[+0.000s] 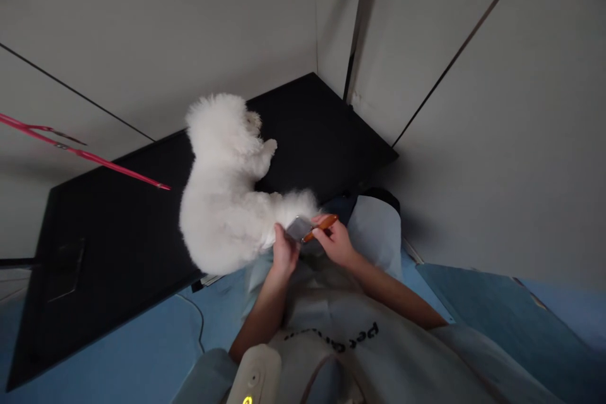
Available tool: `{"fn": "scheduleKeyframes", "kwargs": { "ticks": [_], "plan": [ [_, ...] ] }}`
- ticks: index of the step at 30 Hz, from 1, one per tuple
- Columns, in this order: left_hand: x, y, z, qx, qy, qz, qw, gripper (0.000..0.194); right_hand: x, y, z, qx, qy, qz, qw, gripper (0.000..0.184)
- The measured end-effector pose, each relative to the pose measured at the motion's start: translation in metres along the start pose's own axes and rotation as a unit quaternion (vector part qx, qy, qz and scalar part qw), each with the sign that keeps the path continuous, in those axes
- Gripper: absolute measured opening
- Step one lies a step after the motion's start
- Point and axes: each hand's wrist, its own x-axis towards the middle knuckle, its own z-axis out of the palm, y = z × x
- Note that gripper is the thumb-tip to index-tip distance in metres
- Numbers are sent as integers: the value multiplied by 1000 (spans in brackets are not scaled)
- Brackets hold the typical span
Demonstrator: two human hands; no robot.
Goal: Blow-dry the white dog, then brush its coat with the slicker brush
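Observation:
A small fluffy white dog [222,189] stands on a black table [108,246], its head toward the far wall. My left hand [284,252] is closed on the dog's hind leg near the table's front edge. My right hand [337,243] is closed on the orange handle of a slicker brush [303,228], whose grey metal head lies against the fur of that leg, right beside my left fingers.
A pink leash [76,151] stretches from the left edge toward the dog. Grey walls stand behind the table, meeting in a corner. A blue floor [142,353] lies below. My grey apron [360,341] fills the lower middle.

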Motion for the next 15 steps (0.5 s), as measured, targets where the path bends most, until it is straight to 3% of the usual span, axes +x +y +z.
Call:
{"fn": "scheduleKeyframes", "kwargs": {
  "ticks": [2,5,7,10,11,15],
  "plan": [
    [-1,1,1,3,16,6,1000,38,7,3,-5,-17,36,26,999,18],
    [-2,0,0,2,52,15,999,34,18,2,-21,-59,191,23,980,20],
    [-1,-2,0,-5,54,8,998,37,16,-1,-21,-53,167,-1,985,18],
    [0,-4,0,-2,35,-3,999,43,9,-5,-10,-14,13,8,1000,17],
    [0,-4,0,0,32,-2,999,44,8,-6,-7,-11,1,24,1000,18],
    [1,-5,-1,-6,66,29,997,37,15,-10,-10,-47,171,19,984,18]
  ]
}}
